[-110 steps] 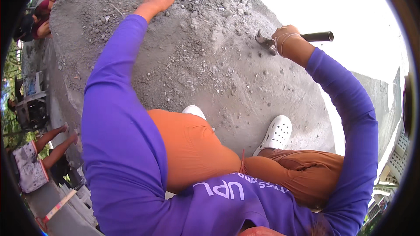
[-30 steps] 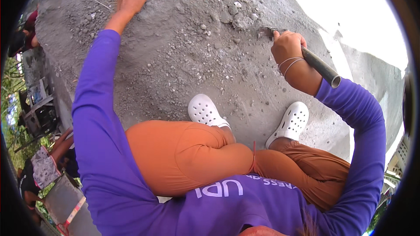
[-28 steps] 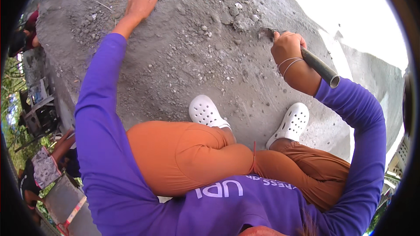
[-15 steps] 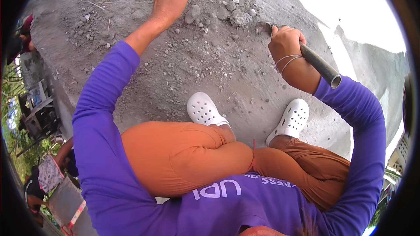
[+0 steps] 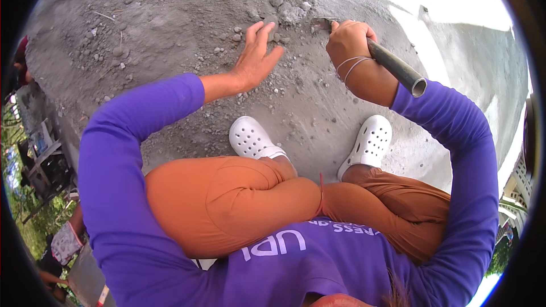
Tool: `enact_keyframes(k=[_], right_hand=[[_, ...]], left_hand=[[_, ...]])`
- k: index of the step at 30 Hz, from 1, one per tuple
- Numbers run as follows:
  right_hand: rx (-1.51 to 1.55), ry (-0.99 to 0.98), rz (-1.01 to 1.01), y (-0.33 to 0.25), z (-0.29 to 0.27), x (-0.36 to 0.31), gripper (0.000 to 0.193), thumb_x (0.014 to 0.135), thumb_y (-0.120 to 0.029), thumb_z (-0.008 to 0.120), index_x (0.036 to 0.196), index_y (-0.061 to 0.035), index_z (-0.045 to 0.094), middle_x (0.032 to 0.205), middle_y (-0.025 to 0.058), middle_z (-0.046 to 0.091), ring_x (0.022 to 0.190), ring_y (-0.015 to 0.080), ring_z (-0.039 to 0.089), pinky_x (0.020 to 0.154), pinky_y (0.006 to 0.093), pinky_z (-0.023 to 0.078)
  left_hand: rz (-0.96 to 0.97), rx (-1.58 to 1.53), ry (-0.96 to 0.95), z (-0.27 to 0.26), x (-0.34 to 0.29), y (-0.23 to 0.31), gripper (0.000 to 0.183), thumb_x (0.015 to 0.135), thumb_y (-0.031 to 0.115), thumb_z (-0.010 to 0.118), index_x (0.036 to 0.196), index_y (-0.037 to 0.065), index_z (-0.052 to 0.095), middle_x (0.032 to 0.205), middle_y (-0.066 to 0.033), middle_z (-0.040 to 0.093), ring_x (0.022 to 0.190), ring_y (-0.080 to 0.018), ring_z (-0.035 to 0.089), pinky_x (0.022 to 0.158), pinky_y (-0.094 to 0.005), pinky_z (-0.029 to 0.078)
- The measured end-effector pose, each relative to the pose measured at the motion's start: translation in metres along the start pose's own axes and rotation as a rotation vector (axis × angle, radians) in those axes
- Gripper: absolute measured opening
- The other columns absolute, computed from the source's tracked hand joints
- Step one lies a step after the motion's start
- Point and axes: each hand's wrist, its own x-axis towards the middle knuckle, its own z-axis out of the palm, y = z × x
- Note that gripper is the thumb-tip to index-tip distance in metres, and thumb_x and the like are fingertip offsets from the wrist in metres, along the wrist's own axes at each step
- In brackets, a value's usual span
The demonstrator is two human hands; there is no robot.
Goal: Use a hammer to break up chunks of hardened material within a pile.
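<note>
My right hand (image 5: 348,42) is wrapped round a hand tool with a hollow metal pipe handle (image 5: 398,69). Its flat metal blade (image 5: 321,24) rests at the ground just beyond my knuckles; the exact blade shape is hard to make out. Over loose soil to the left, my left hand (image 5: 254,61) hovers with fingers apart, holding nothing. A rounded grey stone (image 5: 272,25) lies by its fingertips, and whether they touch it I cannot tell. Between that stone and the blade sits a crumbly grey lump (image 5: 292,15).
Grey soil (image 5: 165,34) with scattered pebbles spreads ahead and left. My feet, in white clogs (image 5: 251,137), stand on it. A bright sunlit surface (image 5: 443,0) lies at far right. At the left edge are dark debris (image 5: 45,153) and other people, partly seen.
My left hand has come nearer and to the right, down toward the stones. The view has shifted slightly; my right hand still grips the tool, its blade near the lump.
</note>
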Motion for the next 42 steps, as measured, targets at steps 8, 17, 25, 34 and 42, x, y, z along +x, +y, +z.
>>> enact_keyframes(k=[8, 17, 25, 34, 42], right_hand=[[0.294, 0.122, -0.021, 0.013, 0.003, 0.003, 0.025, 0.068, -0.023, 0.076, 0.089, -0.0098, 0.074, 0.094, 0.0066, 0.071, 0.08, 0.0259, 0.069, 0.052, 0.0409, 0.052], [0.639, 0.01, -0.022, 0.053, 0.062, -0.018, 0.017, 0.085, -0.016, 0.067, 0.096, -0.0039, 0.064, 0.086, 0.0157, 0.07, 0.08, 0.0285, 0.07, 0.067, 0.0385, 0.055], [1.855, -0.094, 0.313, 0.033, 0.119, -0.04, 0.053, 0.1, -0.045, 0.049, 0.094, 0.0043, 0.066, 0.061, 0.0062, 0.057, 0.057, 0.0169, 0.058, 0.055, 0.0331, 0.047], [2.131, 1.039, 0.278, 0.006, 0.008, -0.03, 0.049, 0.106, -0.031, 0.04, 0.148, -0.0057, 0.037, 0.062, -0.0026, 0.047, 0.048, 0.002, 0.042, 0.041, 0.0175, 0.032], [2.309, 0.53, 0.603, -0.108, 0.04, 0.027, 0.042, 0.102, -0.021, 0.051, 0.141, -0.0084, 0.05, 0.065, -0.003, 0.047, 0.054, 0.0047, 0.041, 0.05, 0.0238, 0.036]], left_hand=[[0.229, 0.423, 0.083, -0.01, 0.058, 0.013, 0.054, 0.093, 0.031, 0.049, 0.142, 0.009, 0.041, 0.144, -0.0174, 0.032, 0.134, -0.0363, 0.035, 0.111, -0.0438, 0.03], [0.592, 0.569, -0.288, -0.023, 0.092, -0.03, 0.058, 0.094, 0.023, 0.045, 0.15, 0.01, 0.031, 0.158, -0.0117, 0.024, 0.144, -0.031, 0.027, 0.118, -0.0392, 0.025], [0.501, 0.593, -0.253, -0.053, 0.11, -0.021, 0.062, 0.093, 0.018, 0.049, 0.151, 0.015, 0.029, 0.158, -0.009, 0.025, 0.144, -0.0288, 0.028, 0.116, -0.0403, 0.03], [0.625, 0.809, -0.131, -0.044, 0.094, -0.036, 0.065, 0.092, 0.01, 0.049, 0.152, 0.008, 0.024, 0.157, -0.0109, 0.026, 0.144, -0.0293, 0.027, 0.118, -0.0406, 0.027], [0.523, 0.578, -0.114, -0.034, 0.106, -0.031, 0.057, 0.094, 0.01, 0.044, 0.149, 0.007, 0.031, 0.153, -0.0129, 0.033, 0.14, -0.03, 0.035, 0.117, -0.0398, 0.03]])
